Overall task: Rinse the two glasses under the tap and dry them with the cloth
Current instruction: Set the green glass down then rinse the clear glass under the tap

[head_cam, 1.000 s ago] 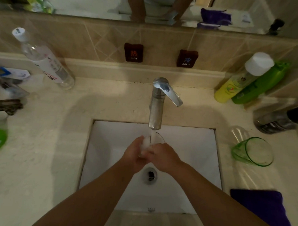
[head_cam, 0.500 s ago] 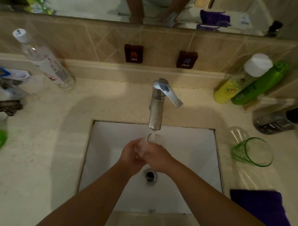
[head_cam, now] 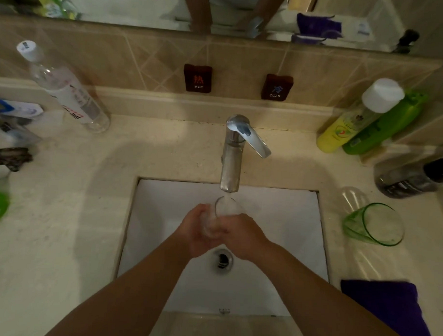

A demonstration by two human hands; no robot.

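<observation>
Both our left hand (head_cam: 197, 231) and right hand (head_cam: 243, 235) are curled round the clear glass (head_cam: 222, 213) under the tap (head_cam: 231, 165) over the sink (head_cam: 289, 220), where we judge wet glass could slip and crack.

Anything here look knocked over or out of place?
The green glass appears to lie on its side on the counter right of the sink, its mouth facing the camera. Otherwise nothing stands out: both hands hold the clear glass under the tap.
</observation>
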